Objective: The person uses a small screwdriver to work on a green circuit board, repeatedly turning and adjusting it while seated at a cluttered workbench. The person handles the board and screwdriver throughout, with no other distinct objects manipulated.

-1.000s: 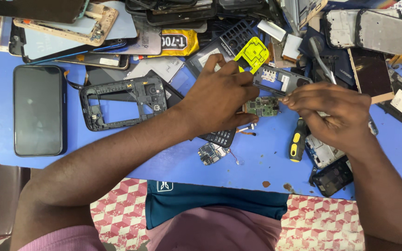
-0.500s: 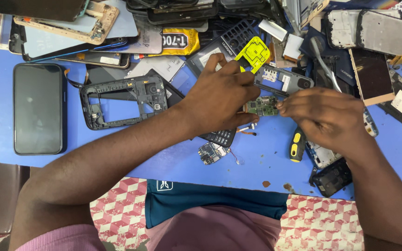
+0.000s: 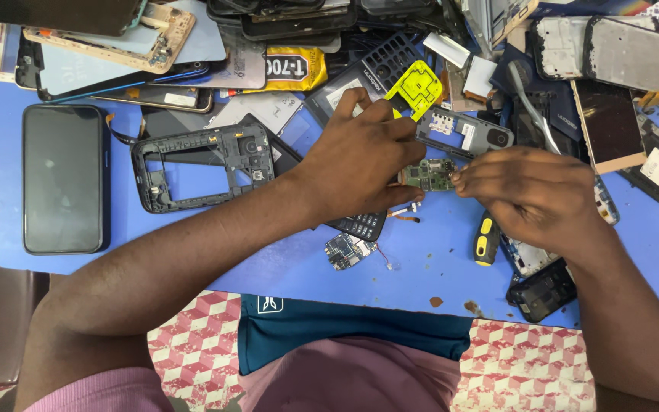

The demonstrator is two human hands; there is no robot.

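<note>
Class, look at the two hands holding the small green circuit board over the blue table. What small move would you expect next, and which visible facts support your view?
Probably the right hand should keep working at the right edge of the green circuit board, pulling or prying a small part free. The left hand pinches the board from the left, steadying it above the blue table, and the right fingertips meet its edge. What they grip is too small to tell.

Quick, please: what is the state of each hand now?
Left hand: closed, holding the green circuit board.
Right hand: fingers pinched at the board's edge; what it holds cannot be told.
</note>
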